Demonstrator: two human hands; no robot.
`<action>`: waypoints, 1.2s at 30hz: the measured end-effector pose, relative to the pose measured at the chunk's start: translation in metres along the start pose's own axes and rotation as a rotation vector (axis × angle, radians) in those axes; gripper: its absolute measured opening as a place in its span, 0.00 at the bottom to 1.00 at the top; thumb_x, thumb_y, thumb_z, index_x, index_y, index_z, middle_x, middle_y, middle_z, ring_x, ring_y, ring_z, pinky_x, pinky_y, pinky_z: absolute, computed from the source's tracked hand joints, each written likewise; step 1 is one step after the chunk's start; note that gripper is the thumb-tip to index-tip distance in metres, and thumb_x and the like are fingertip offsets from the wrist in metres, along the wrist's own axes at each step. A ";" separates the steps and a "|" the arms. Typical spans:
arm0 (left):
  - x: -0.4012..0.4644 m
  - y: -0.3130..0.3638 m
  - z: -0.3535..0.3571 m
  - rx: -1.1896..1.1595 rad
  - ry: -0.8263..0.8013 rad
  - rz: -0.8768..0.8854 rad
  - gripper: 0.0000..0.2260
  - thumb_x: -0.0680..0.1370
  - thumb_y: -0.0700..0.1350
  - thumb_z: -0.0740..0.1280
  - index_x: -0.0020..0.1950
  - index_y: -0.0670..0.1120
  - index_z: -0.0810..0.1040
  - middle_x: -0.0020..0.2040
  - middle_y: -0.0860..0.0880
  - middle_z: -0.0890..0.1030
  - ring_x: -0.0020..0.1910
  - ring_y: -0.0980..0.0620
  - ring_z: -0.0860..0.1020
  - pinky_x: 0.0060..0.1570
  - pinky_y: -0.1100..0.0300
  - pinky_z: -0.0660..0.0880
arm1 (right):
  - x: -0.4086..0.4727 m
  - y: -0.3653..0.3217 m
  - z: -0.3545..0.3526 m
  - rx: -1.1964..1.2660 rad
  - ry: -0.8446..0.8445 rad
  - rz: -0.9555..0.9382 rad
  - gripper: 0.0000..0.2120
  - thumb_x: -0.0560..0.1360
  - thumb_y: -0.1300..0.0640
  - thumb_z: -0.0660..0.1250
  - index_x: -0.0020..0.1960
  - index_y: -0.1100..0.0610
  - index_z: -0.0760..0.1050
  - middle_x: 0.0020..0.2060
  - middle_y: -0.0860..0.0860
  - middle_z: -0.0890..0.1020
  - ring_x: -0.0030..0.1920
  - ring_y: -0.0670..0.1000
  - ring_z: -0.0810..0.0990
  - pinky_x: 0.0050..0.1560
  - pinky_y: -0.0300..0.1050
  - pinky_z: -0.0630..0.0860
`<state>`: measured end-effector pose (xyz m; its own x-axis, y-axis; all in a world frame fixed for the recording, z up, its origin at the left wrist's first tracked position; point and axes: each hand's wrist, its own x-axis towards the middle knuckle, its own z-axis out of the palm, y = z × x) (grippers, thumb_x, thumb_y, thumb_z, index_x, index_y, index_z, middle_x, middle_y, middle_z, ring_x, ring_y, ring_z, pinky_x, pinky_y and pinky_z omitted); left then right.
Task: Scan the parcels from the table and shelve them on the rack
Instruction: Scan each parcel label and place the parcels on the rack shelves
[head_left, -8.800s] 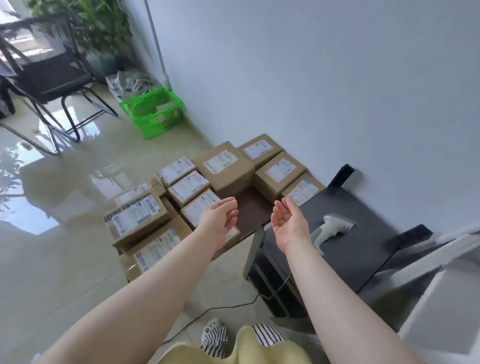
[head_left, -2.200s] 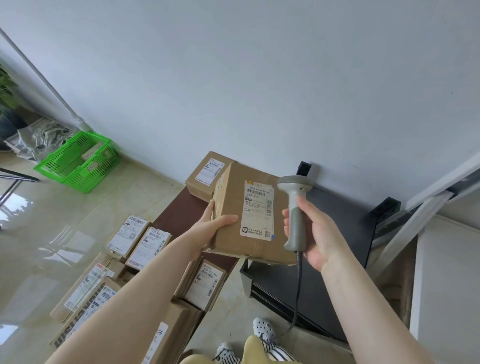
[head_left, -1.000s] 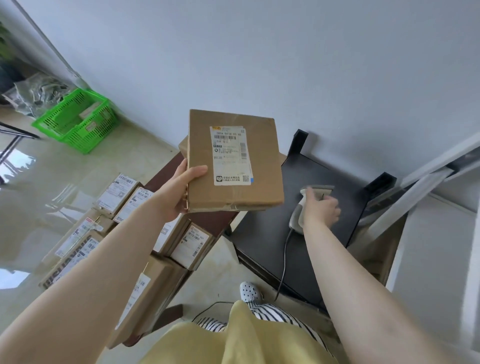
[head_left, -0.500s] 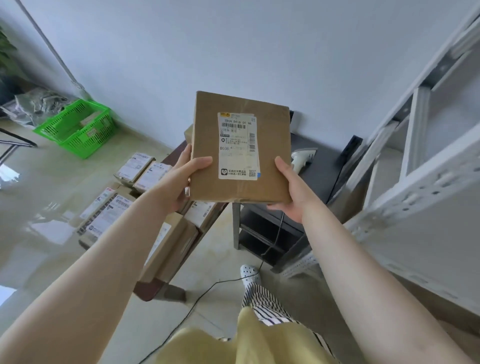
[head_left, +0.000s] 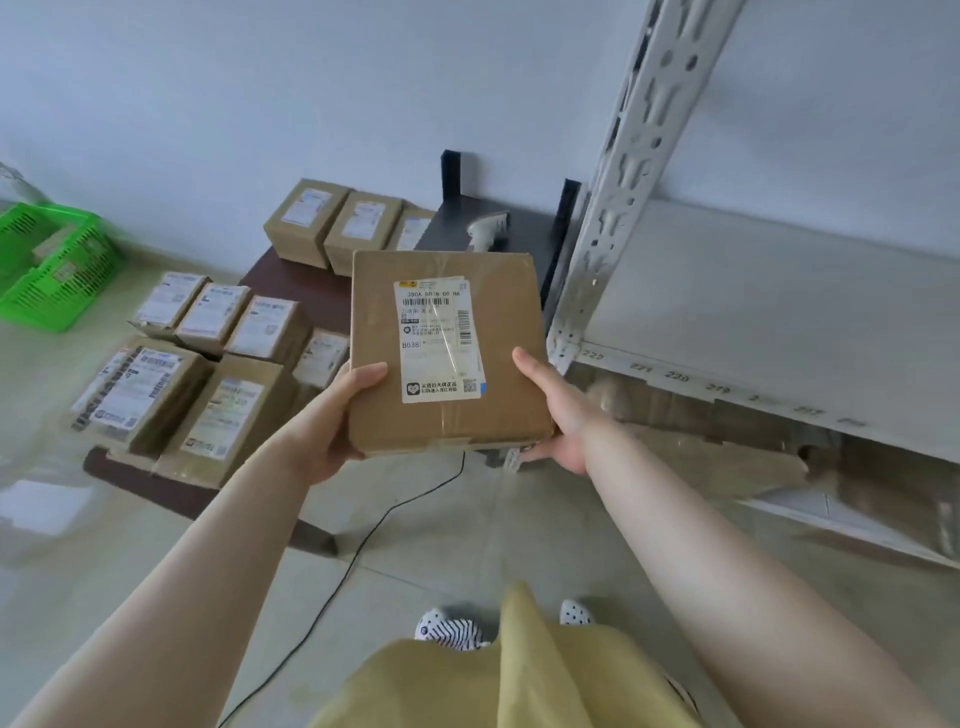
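I hold a flat brown cardboard parcel (head_left: 509, 317) with a white shipping label marked B038, face up in front of me. My left hand (head_left: 332, 421) grips its lower left edge, thumb on top. My right hand (head_left: 558, 410) grips its lower right edge, thumb along the side. The white metal rack (head_left: 769, 312) stands just right of the parcel, its numbered shelf bare. Several more labelled parcels (head_left: 223, 364) lie on the low brown table (head_left: 296, 283) to the left. The grey handheld scanner (head_left: 488, 228) lies on the black stand (head_left: 524, 234) behind the parcel.
A green plastic basket (head_left: 52, 265) sits on the glossy floor at far left. The scanner's black cable (head_left: 363, 530) trails across the floor towards me. A slotted rack upright (head_left: 618, 171) rises close to the parcel's right corner. Flattened cardboard lies on the rack's lower shelf (head_left: 727, 441).
The scanner was set down on the black stand and my right hand came to the parcel. My view has turned right and the rack shelf now fills the right side.
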<state>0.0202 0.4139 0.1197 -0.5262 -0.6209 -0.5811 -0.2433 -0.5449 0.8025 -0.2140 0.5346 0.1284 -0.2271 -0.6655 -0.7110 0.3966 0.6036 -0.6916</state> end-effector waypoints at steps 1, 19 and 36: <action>-0.003 -0.004 0.012 0.012 -0.014 -0.006 0.39 0.61 0.65 0.72 0.72 0.57 0.73 0.62 0.50 0.84 0.51 0.49 0.81 0.45 0.52 0.73 | -0.007 0.005 -0.011 0.002 0.006 0.003 0.36 0.67 0.30 0.70 0.72 0.39 0.67 0.66 0.48 0.78 0.65 0.58 0.77 0.66 0.71 0.68; 0.014 -0.073 0.355 0.071 -0.196 -0.063 0.42 0.60 0.64 0.72 0.74 0.54 0.70 0.52 0.55 0.86 0.40 0.55 0.83 0.35 0.58 0.69 | -0.135 0.060 -0.338 0.175 0.238 0.016 0.36 0.71 0.35 0.71 0.76 0.40 0.64 0.73 0.40 0.61 0.78 0.53 0.53 0.60 0.68 0.76; 0.137 -0.001 0.553 0.204 -0.419 -0.084 0.42 0.61 0.65 0.74 0.74 0.54 0.71 0.55 0.46 0.83 0.43 0.46 0.83 0.34 0.54 0.75 | -0.122 0.004 -0.535 0.416 0.327 -0.032 0.31 0.65 0.34 0.77 0.64 0.41 0.74 0.70 0.48 0.73 0.70 0.58 0.72 0.58 0.71 0.75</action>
<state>-0.5025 0.6412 0.1144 -0.7709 -0.2755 -0.5742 -0.4324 -0.4355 0.7895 -0.6601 0.8530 0.1450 -0.4846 -0.4688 -0.7385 0.6893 0.3152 -0.6523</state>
